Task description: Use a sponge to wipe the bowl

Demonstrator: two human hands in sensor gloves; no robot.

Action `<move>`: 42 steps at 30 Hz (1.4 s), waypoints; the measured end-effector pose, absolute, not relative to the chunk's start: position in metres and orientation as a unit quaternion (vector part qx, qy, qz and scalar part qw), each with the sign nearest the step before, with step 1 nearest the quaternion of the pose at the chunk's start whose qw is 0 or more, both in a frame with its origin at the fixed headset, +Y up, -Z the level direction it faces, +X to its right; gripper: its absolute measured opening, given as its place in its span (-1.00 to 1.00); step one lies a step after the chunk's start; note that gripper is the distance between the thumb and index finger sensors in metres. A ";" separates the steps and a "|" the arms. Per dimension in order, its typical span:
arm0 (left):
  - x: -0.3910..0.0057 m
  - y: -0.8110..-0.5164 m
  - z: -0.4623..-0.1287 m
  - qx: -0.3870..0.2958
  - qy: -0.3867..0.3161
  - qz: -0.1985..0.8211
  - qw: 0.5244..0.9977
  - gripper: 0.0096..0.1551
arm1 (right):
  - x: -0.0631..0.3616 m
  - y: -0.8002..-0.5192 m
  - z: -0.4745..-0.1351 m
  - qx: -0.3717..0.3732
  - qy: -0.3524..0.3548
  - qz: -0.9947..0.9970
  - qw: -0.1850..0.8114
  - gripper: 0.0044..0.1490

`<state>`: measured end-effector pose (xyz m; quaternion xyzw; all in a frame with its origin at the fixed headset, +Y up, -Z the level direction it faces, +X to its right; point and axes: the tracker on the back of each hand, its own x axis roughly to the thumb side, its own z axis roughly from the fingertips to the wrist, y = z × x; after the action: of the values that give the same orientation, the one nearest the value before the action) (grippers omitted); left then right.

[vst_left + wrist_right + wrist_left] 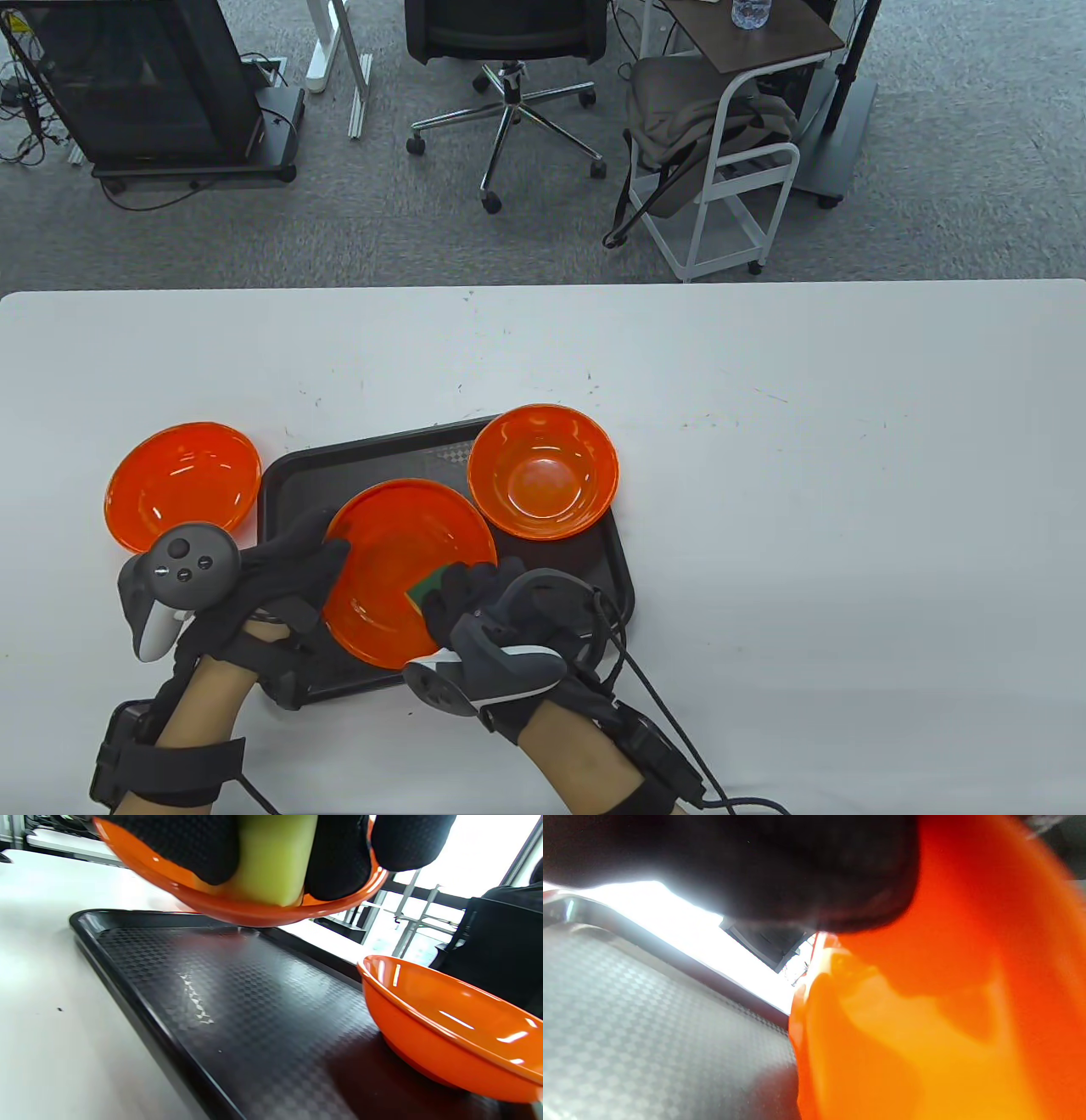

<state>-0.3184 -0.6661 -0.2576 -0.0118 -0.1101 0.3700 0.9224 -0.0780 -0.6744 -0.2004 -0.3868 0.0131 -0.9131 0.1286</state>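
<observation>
My left hand [318,556] grips the left rim of an orange bowl [399,560] and holds it tilted above the black tray [284,484]. My right hand [462,598] holds a sponge [422,587], green on top and yellow below, and presses it against the bowl's inside near its right rim. The right wrist view shows the yellow sponge [273,857] between my gloved fingers [339,861] on the raised bowl [237,910]. The left wrist view shows the bowl's orange wall [925,1027] close up, under my dark glove.
A second orange bowl [543,471] sits on the tray's far right corner; it also shows in the right wrist view [449,1027]. A third orange bowl [182,484] sits on the white table [806,475] left of the tray.
</observation>
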 end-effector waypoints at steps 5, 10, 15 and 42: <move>-0.308 -0.667 -0.256 -0.038 -0.131 0.368 0.920 -0.40 | -0.072 -0.672 -0.204 -0.356 0.064 -0.917 0.167 -0.42; -0.297 -0.671 -0.254 -0.060 -0.149 0.380 0.911 -0.40 | -0.071 -0.670 -0.204 -0.338 0.124 -0.920 0.156 -0.41; -0.283 -0.676 -0.252 -0.065 -0.164 0.380 0.908 -0.40 | -0.074 -0.670 -0.202 -0.365 0.148 -0.914 0.091 -0.39; -0.325 -0.667 -0.259 0.030 -0.091 0.410 0.907 -0.40 | -0.079 -0.669 -0.194 -0.458 0.055 -0.887 -0.008 -0.41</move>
<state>-0.3250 -0.6672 -0.2592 0.0302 -0.0914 0.4096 0.9072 -0.0795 -0.6685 -0.1939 -0.4577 0.0548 -0.8874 -0.0075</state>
